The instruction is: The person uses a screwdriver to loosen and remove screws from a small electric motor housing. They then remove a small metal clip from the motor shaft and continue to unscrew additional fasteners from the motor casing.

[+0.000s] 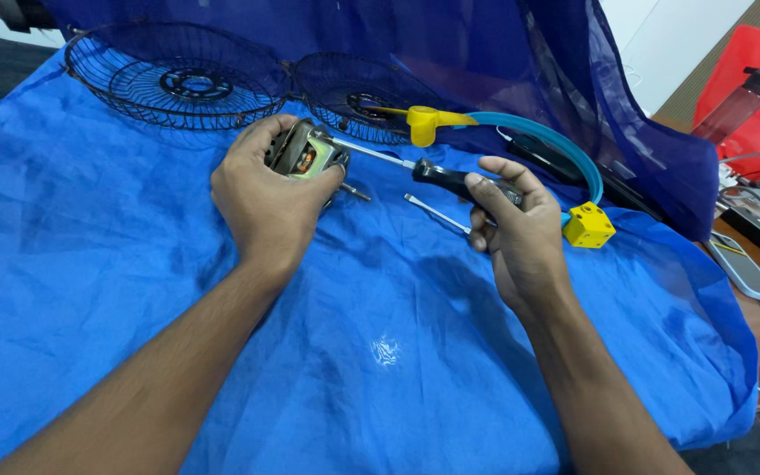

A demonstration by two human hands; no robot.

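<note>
Left hand [266, 198]: clamps fan motor [303, 157], steadying it.
Right hand [521, 233]: grips screwdriver [398, 161], tip meeting the motor.

A small grey metal fan motor [303, 157] with copper windings sits near the blue cloth's [90, 264] far edge, a black-handled screwdriver [415, 167] tip against it.

motor [303, 158] left of screwdriver [450, 180], 2 grilles [178, 79] behind
</note>
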